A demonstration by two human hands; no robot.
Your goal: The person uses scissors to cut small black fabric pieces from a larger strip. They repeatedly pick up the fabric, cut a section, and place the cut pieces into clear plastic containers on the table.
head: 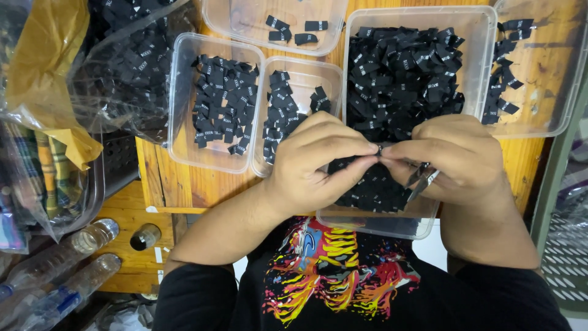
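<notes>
Left hand [315, 162] and right hand [456, 160] — fingertips meeting, pinched shut on one small black label [380, 149]; right hand also grips small metal snips [421, 178]. Beneath: large clear tub [484, 37] heaped with black labels. At 10 o'clock — two smaller tubs [184, 92], part-filled, on wooden tabletop [165, 178].

Five clear plastic tubs [215, 160] sit on the wooden table [184, 184], each containing small black woven labels [404, 73]. The labels are too numerous and overlapped to count; the top tub holds roughly four. Two hands are present: left hand [315, 162] and right hand [456, 159]. One pair of metal snips [421, 178] is visible. About four clear plastic bottles [73, 242] lie at lower left.
</notes>
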